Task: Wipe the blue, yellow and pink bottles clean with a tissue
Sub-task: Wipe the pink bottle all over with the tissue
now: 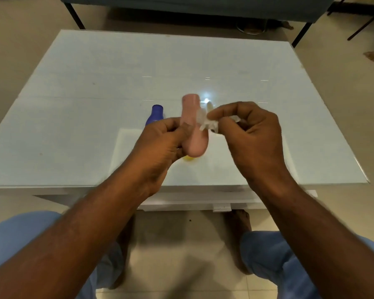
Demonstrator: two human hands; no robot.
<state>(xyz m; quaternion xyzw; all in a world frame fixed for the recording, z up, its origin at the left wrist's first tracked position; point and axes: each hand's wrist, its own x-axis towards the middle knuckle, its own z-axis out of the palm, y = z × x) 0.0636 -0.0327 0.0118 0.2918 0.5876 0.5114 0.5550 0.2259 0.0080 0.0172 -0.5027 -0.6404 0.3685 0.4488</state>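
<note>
While left grip (160,139) holds pink bottle (192,128), tissue (205,123) touches it.

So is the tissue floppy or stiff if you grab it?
Probably floppy: the tissue is crumpled and bunched where the right hand pinches it. Likely very light, since its thin, see-through edges stick out loosely. It might tear easily against the pink bottle.
</note>
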